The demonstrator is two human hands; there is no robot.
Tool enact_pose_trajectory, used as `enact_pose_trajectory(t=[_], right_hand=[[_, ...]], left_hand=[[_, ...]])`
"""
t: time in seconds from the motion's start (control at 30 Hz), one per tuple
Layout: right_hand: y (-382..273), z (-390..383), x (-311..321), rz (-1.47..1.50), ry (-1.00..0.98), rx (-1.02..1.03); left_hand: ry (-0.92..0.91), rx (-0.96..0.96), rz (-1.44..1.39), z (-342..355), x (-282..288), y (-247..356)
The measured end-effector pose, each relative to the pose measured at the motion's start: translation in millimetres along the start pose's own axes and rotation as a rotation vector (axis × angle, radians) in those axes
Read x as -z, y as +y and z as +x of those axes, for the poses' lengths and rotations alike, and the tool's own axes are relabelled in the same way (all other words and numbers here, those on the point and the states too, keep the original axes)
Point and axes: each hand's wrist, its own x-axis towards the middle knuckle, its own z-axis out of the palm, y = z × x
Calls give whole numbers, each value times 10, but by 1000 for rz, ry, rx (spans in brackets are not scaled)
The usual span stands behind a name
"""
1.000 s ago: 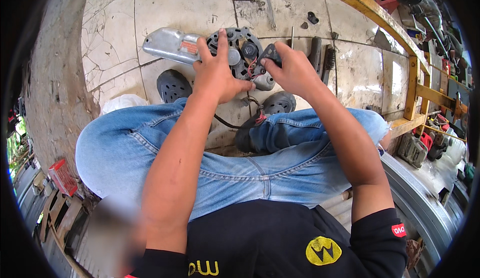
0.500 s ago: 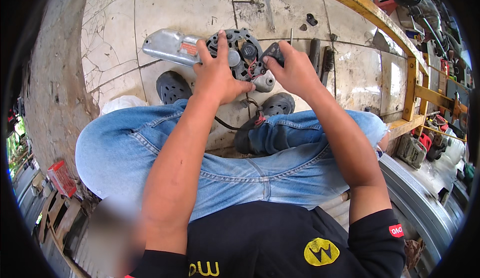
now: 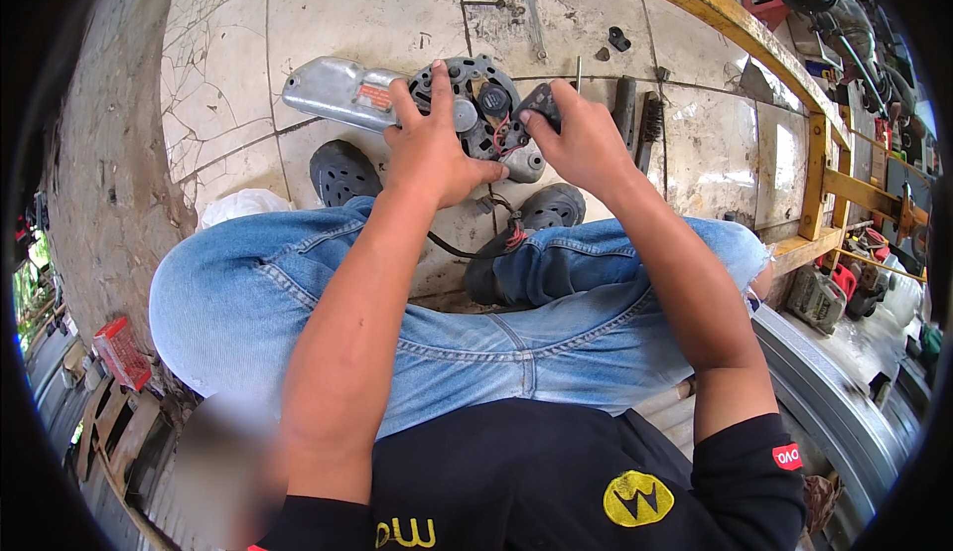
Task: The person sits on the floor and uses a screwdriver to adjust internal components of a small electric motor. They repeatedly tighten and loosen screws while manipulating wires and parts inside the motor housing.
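Note:
My left hand (image 3: pixel 427 149) grips a round, perforated grey metal housing (image 3: pixel 474 69), its long fingers over the left part and thumb at the lower edge. The housing has a round black part (image 3: pixel 494 100), red wires (image 3: pixel 501 134) and a small silver cylinder (image 3: pixel 526 162). My right hand (image 3: pixel 581 139) holds a black piece (image 3: pixel 539 102) at the housing's right side; what this piece is, I cannot make out. A long silver metal cover (image 3: pixel 328 89) with an orange label extends leftward from under my left hand. A dark cable (image 3: pixel 447 246) runs below the housing.
I sit cross-legged on cracked tiles (image 3: pixel 218 55), grey clogs (image 3: pixel 342 172) near the housing. A dark tool handle (image 3: pixel 623 109), wire brush (image 3: pixel 649 124) and wrench (image 3: pixel 536 30) lie beyond. A yellow metal frame (image 3: pixel 754 30) borders the right, with cans (image 3: pixel 814 298) and machinery. A red box (image 3: pixel 122 352) is left.
Both hands and the housing have shifted very slightly toward me since one second ago. My grips look the same.

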Motion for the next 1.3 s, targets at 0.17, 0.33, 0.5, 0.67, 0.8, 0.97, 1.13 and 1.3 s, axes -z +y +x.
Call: enact_pose_trajectory(t=[0.17,0.33,0.5,0.67,0.8,0.97,1.13,1.3], right_hand=[[3,-3,12,-34,-28,27],[-6,0,-17,-14,36,7],[-7,-1,-8,-7,-26,5],[14,-7,-28,17,27,7],[-17,-11,-9,-44,-37,7],[-52,-26,-12,-33,34,-3],[-23,-37,-45,-59,42,20],[-16,-33,-47,-26,42,26]], left_hand=[[-25,-9,-3,12,17,-3],[21,-1,-14,-11,-19,-14],[-9,9,-42,-14,19,5],[22,2,-15,-21,-49,-11],[-11,17,-30,-15,14,15],[24,-4,-37,-6,-31,0],[-2,12,-39,-22,-4,1],[0,10,-18,-11,-27,0]])
